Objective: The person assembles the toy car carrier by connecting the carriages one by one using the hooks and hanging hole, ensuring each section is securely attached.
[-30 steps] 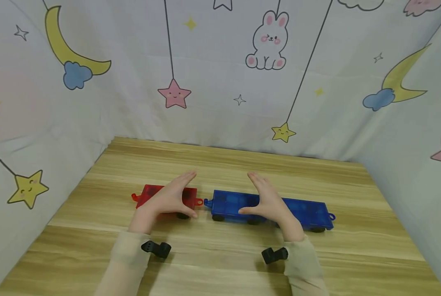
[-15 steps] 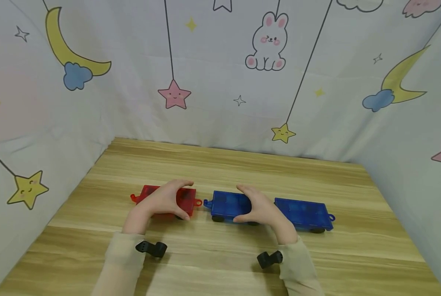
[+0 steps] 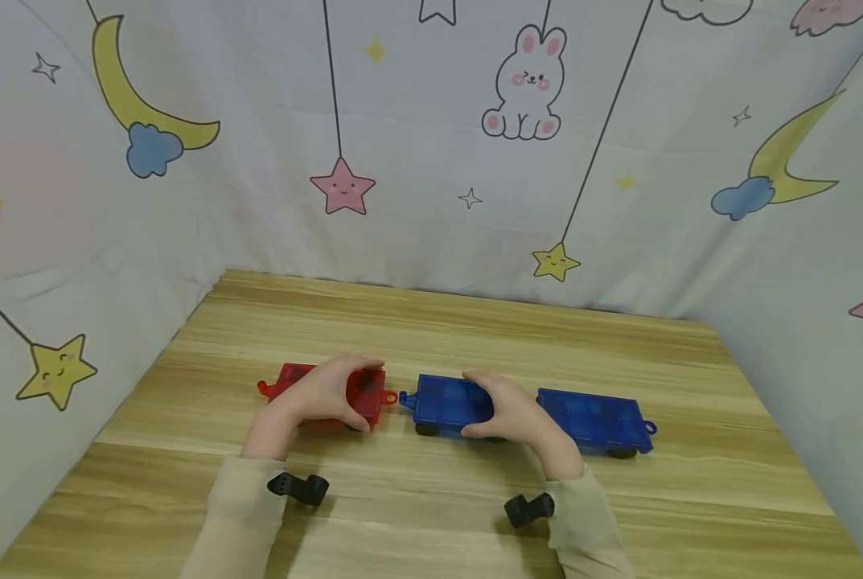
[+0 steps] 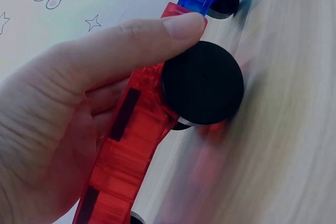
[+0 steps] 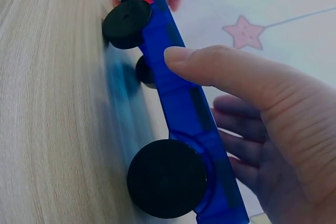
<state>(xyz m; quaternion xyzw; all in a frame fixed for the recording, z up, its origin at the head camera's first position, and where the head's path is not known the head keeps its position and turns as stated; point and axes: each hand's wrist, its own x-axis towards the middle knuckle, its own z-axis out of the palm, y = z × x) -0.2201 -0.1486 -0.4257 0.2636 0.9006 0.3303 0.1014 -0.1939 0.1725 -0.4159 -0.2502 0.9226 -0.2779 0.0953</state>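
A red see-through toy wagon [image 3: 366, 392] stands on its black wheels, a hook at its left end and a ring at its right. My left hand [image 3: 314, 396] grips it across the top, thumb [image 4: 178, 27] on the near side above a wheel, fingers behind. Just right of the ring, the hook of a blue toy wagon [image 3: 447, 400] lies right at it. My right hand [image 3: 516, 412] holds this wagon by its sides, its thumb [image 5: 181, 57] on the near wall. A second blue wagon [image 3: 593, 418] continues the row; the joint between the blue wagons is hidden behind my right hand.
The wagons stand in a row across a wood-grain table [image 3: 417, 507]. White cloth [image 3: 431, 233] printed with moons, stars and a rabbit rises behind the table and along both sides. Black wrist cameras sit at both cuffs.
Both hands have come down and drawn their thumbs and fingers in around the red and the front blue wagon. My right hand has shifted left, uncovering more of the rear wagon. The wagons stay put.
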